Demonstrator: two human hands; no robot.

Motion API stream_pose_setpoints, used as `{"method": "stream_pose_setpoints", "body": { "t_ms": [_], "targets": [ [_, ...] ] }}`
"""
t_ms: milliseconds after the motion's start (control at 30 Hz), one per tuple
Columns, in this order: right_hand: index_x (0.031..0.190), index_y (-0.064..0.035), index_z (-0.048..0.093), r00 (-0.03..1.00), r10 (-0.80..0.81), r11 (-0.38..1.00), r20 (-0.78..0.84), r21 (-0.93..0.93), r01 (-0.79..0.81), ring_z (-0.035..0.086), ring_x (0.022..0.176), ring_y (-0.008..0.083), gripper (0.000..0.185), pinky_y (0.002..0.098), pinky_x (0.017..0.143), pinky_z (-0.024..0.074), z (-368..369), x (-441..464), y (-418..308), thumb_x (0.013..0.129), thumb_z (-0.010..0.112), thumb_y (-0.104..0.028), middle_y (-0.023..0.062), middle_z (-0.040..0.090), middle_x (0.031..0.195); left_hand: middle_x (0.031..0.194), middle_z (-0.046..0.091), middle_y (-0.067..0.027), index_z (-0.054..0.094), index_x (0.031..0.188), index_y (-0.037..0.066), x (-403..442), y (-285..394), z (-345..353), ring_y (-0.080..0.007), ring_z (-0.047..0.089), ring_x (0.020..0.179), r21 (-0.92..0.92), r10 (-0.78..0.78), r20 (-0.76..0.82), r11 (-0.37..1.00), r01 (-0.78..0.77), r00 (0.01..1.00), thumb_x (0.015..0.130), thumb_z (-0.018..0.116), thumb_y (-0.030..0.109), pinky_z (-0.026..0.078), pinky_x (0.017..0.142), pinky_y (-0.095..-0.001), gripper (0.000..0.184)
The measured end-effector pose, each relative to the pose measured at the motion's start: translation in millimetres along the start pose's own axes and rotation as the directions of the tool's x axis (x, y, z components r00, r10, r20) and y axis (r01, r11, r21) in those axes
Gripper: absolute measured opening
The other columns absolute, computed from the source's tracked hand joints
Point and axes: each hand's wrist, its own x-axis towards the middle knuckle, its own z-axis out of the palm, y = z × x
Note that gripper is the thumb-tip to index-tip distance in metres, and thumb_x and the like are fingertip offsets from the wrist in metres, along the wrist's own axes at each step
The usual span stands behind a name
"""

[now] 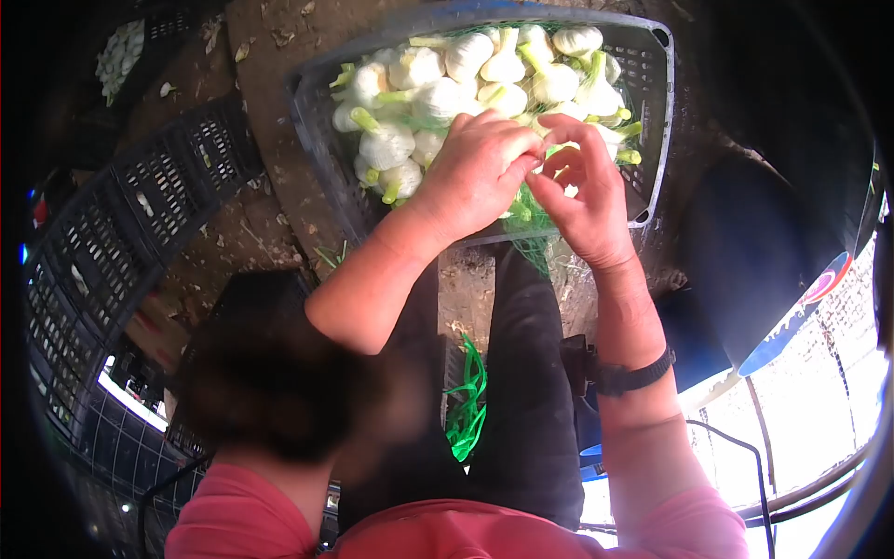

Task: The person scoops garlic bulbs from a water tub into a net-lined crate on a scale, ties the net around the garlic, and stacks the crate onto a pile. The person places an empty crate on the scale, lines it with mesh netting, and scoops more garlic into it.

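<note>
White garlic bulbs (438, 98) with short green stems lie inside a green net bag (533, 244) in a dark plastic crate (659, 121). Over the front part of the bulbs, my left hand (480, 172) is closed in a pinch at the netting. My right hand (591, 200) meets it there, fingers curled and thumb tip close to the left fingertips. Green mesh shows between and below the hands. The exact spot of the pinch is partly hidden by the fingers. Loose netting hangs over the crate's near edge towards my legs.
Black slatted crates (140, 210) stand on the left. Green strips (467, 401) hang between my legs. Another heap of garlic (121, 56) lies at the far left. Scraps litter the brown floor (265, 224). A dark blurred shape (279, 373) covers part of my left arm.
</note>
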Motion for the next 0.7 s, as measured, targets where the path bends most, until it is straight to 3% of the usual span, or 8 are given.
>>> {"method": "stream_pose_setpoints", "body": {
  "t_ms": [100,200,233,300,367,500,633,700],
  "targets": [
    [0.089,-0.0015,0.062,0.987,0.148,0.989,0.065,-0.011,-0.148,0.053,0.061,0.0104,0.017,0.0246,0.059,0.0464,-0.1,-0.8,0.1,0.074,0.068,-0.006,0.0064,0.058,0.077,0.084,0.059,-0.0074,0.056,0.083,0.004,-0.1,0.1,0.2,-0.0268,0.051,0.088,0.066,0.078,-0.017,0.995,-0.077,0.997,0.081,0.056,0.009,0.04,0.08,-0.0373,0.005],
    [0.09,-0.0012,0.063,0.987,0.16,0.982,0.015,-0.102,-0.157,0.055,0.062,0.0097,0.016,0.0239,0.06,0.0471,0.7,-5.7,8.3,0.076,0.068,-0.007,0.0064,0.06,0.074,0.084,0.058,-0.0076,0.054,0.089,0.003,0.0,-12.8,3.5,-0.0177,0.055,0.084,-0.204,-0.281,0.077,0.935,0.291,0.957,0.088,0.051,0.009,0.044,0.078,-0.0306,0.007],
    [0.089,-0.0012,0.064,0.977,0.211,0.976,-0.028,-0.059,-0.212,0.056,0.062,0.0094,0.015,0.0231,0.06,0.0471,2.2,-8.0,10.8,0.076,0.068,-0.007,0.0055,0.06,0.073,0.084,0.058,-0.0076,0.054,0.089,0.003,0.0,-16.8,7.0,-0.0177,0.055,0.084,-0.203,-0.281,0.076,0.935,0.291,0.957,0.088,0.051,0.009,0.044,0.078,-0.0306,0.007],
    [0.087,-0.0011,0.065,0.943,0.314,0.95,-0.109,0.034,-0.312,0.057,0.063,0.0088,0.012,0.0216,0.062,0.0469,4.6,-11.8,12.7,0.076,0.068,-0.006,0.0036,0.06,0.071,0.085,0.057,-0.0055,0.052,0.09,0.001,2.6,-19.2,10.4,-0.0126,0.055,0.082,-0.419,-0.455,0.172,0.769,0.483,0.874,0.089,0.05,0.009,0.044,0.075,-0.0259,0.009],
    [0.085,-0.0023,0.066,0.938,0.34,0.927,-0.073,0.192,-0.321,0.055,0.064,0.008,0.01,0.0219,0.06,0.0458,10.0,-16.2,12.3,0.076,0.068,-0.006,0.0023,0.058,0.072,0.085,0.057,-0.0044,0.053,0.088,0.001,6.5,-20.0,8.3,-0.0118,0.054,0.08,-0.465,-0.491,0.202,0.713,0.524,0.847,0.088,0.052,0.009,0.045,0.074,-0.0251,0.008],
    [0.083,-0.0063,0.067,0.969,0.246,0.969,0.012,-0.032,-0.245,0.053,0.066,0.0118,0.01,0.0263,0.06,0.044,13.1,-19.6,11.0,0.074,0.069,-0.006,0.0026,0.053,0.074,0.082,0.058,-0.0008,0.053,0.085,0.002,9.2,-11.5,-6.5,-0.0108,0.054,0.076,-0.534,-0.507,0.347,0.585,0.611,0.789,0.084,0.058,0.007,0.045,0.072,-0.0245,0.007],
    [0.084,-0.0054,0.067,0.989,0.135,0.967,0.059,-0.225,-0.119,0.058,0.07,0.0185,0.009,0.0294,0.064,0.0462,7.5,-20.8,11.5,0.074,0.067,-0.006,0.0066,0.057,0.079,0.075,0.058,-0.0013,0.053,0.083,0.002,4.3,-10.5,6.7,-0.0114,0.056,0.072,-0.606,-0.498,0.207,0.611,0.509,0.842,0.079,0.061,0.003,0.045,0.068,-0.025,0.009],
    [0.084,-0.0042,0.066,0.988,0.127,0.964,0.093,-0.247,-0.101,0.059,0.073,0.0202,0.009,0.0303,0.066,0.0469,2.7,-17.4,15.3,0.075,0.066,-0.006,0.0081,0.059,0.081,0.072,0.058,-0.0062,0.053,0.081,0.003,0.8,-5.2,13.3,-0.017,0.058,0.068,-0.183,-0.297,-0.069,0.942,0.28,0.952,0.075,0.06,-0.001,0.045,0.064,-0.0273,0.01]
  ]
}}
